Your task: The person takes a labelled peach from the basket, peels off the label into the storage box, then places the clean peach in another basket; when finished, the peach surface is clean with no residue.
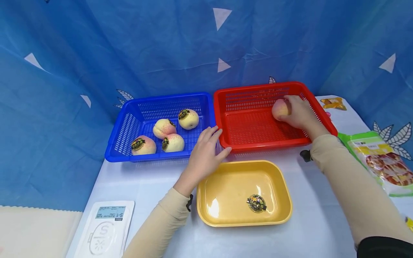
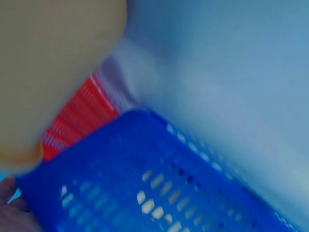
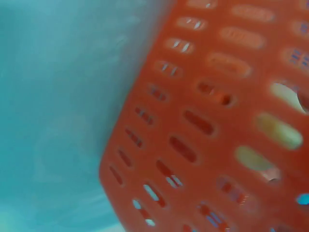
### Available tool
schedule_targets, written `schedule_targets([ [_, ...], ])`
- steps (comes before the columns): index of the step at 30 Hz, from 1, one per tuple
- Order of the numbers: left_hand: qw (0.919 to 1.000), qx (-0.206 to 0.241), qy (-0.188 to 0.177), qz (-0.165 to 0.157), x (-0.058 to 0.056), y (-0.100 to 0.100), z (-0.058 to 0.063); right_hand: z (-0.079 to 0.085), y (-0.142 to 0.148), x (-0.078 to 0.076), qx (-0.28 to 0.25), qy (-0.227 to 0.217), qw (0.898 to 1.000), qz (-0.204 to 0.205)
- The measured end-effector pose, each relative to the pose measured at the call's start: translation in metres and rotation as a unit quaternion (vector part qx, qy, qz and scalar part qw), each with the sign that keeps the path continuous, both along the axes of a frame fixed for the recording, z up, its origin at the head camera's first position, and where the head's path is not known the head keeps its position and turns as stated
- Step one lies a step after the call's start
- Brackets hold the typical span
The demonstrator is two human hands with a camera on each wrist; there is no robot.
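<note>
My right hand (image 1: 298,113) grips a pink-and-yellow peach (image 1: 280,109) inside the red basket (image 1: 248,129), by its right side. In the right wrist view, the slotted wall of the red basket (image 3: 203,125) fills much of the picture. My left hand (image 1: 204,152) holds nothing, its fingers extended over the adjoining edges of the red basket and the blue basket (image 1: 126,123). Several peaches with dark stickers, one a pale peach (image 1: 190,121), lie in the blue basket. Below the left hand stands a yellow tray (image 1: 226,193) with a loose round sticker (image 1: 256,203) in it.
A white packet (image 1: 104,229) lies at the table's front left. On the right are a green-and-white food bag (image 1: 384,157) and a small orange wrapper (image 1: 333,103). A blue curtain (image 1: 180,46) hangs behind the baskets.
</note>
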State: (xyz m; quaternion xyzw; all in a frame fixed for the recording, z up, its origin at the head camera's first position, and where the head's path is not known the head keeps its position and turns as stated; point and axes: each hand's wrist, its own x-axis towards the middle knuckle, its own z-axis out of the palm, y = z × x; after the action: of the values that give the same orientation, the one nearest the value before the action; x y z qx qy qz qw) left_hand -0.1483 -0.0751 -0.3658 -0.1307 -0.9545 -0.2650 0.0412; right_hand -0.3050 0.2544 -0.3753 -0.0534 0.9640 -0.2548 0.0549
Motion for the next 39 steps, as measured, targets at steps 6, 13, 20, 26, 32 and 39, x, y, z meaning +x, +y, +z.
schedule_targets([
  [6, 0.9992, 0.019, 0.005, 0.034, 0.010, -0.034, 0.013, 0.016, -0.014, 0.013, -0.003, 0.036, 0.999, 0.023],
  [13, 0.9903, 0.039, -0.034, 0.129, 0.022, -0.103, 0.030, 0.041, -0.051, 0.032, -0.020, 0.075, 0.994, 0.077],
  [20, 0.9671, 0.034, -0.110, 0.227, 0.028, -0.161, 0.035, 0.051, -0.102, 0.052, -0.042, 0.099, 0.981, 0.159],
  [26, 0.9487, 0.013, -0.129, 0.288, 0.034, -0.187, 0.031, 0.055, -0.145, 0.065, -0.045, 0.080, 0.973, 0.210],
  [32, 0.9374, 0.009, -0.145, 0.317, 0.036, -0.194, 0.023, 0.050, -0.188, 0.070, -0.052, 0.044, 0.968, 0.241],
  [39, 0.9352, -0.017, -0.141, 0.325, 0.036, -0.198, 0.013, 0.038, -0.236, 0.073, -0.061, 0.018, 0.955, 0.291],
])
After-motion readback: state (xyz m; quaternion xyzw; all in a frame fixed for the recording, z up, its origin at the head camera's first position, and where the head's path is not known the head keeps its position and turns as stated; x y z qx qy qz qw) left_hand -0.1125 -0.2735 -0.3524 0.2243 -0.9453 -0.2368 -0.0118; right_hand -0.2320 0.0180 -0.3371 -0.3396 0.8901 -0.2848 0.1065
